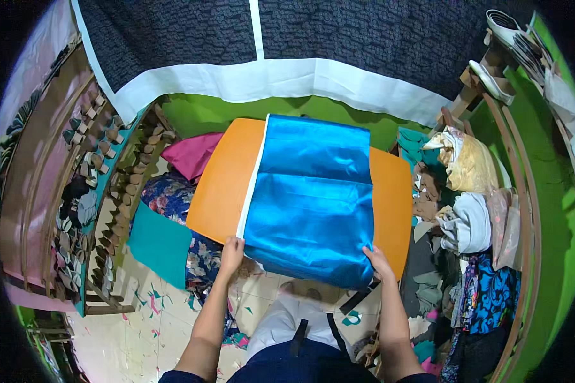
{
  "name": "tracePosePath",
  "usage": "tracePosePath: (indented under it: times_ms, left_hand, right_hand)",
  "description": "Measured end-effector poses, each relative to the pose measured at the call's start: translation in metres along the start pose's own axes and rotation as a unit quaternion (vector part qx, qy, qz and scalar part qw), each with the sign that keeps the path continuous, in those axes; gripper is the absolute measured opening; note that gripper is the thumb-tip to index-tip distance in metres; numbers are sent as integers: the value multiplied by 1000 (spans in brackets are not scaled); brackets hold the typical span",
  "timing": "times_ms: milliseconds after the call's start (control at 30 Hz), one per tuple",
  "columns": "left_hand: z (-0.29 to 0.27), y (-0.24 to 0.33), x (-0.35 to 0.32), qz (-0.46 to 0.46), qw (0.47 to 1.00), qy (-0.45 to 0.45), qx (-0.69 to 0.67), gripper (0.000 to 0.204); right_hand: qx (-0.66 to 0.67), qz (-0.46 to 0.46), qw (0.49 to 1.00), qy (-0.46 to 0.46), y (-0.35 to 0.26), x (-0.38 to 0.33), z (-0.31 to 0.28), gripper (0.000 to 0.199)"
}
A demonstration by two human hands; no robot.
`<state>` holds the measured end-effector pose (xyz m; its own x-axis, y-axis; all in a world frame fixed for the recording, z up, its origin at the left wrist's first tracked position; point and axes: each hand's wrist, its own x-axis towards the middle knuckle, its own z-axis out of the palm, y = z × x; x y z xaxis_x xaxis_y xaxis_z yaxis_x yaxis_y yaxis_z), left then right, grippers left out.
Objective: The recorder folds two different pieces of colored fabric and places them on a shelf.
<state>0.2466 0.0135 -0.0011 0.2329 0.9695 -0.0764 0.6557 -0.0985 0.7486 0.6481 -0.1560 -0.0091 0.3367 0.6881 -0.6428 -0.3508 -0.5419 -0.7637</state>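
Note:
A shiny blue fabric sheet (313, 204) with a white strip along its left edge lies across an orange table (223, 185). Its near end hangs over the table's front edge. My left hand (232, 254) pinches the near left corner beside the white strip. At the near right side, my right hand (379, 263) grips the sheet's edge, fingers closed on it. Faint creases cross the fabric, which lies fairly flat in the middle and bends downward toward me.
Wooden racks (124, 198) with several shoe lasts stand at the left. Teal fabric (160, 246), floral cloth (166, 195) and magenta cloth (191, 156) lie beside the table. Piled cloth and bags (466, 220) fill a right-hand shelf. Coloured scraps (152, 303) litter the tiled floor.

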Motion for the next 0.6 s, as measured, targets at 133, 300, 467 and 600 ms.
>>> tracePosePath:
  times_ms: [133, 300, 467, 600]
  left_hand:
    - [-9, 19, 9, 39, 990, 94, 95, 22]
    - [5, 61, 13, 5, 961, 194, 197, 46]
    - [45, 81, 12, 190, 953, 47, 232, 53]
    - [69, 55, 17, 219, 925, -36, 309, 52]
  right_hand:
    - [-261, -185, 942, 104, -21, -13, 26, 38]
    - [-541, -337, 735, 233, -21, -11, 93, 53]
    - [-628, -304, 702, 140, 4, 3, 146, 52]
    - [-619, -324, 702, 140, -3, 15, 150, 50]
